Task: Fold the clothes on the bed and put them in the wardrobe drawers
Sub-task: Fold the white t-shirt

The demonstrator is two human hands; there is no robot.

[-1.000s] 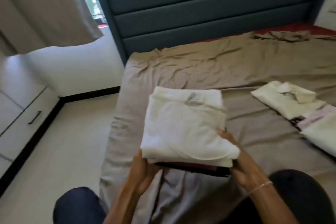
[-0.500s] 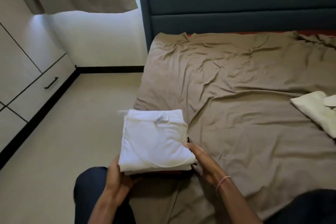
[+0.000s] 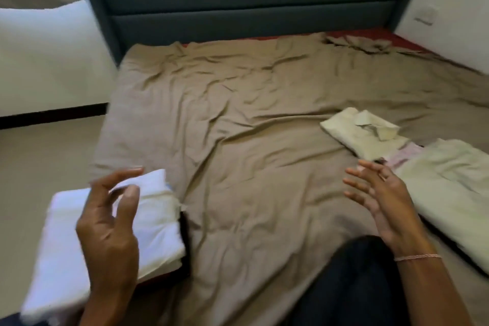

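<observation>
Both hands released; one folded stack at the bed's left edge.
The left hand [image 3: 108, 222], fingers loosely curled, grasps nothing above one white-topped stack of folded clothes [image 3: 156, 222] on the tan bed sheet [image 3: 251, 140]. The right hand [image 3: 383, 198] is spread beside two cream garments: a folded collared cream shirt [image 3: 362, 135] and a larger folded cream garment [image 3: 449, 193].

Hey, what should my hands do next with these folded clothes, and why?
Probably reach the right hand to the folded cream shirt just beyond it: that hand is open and empty, the white stack already sits at the edge of the bed under the left hand.
</observation>
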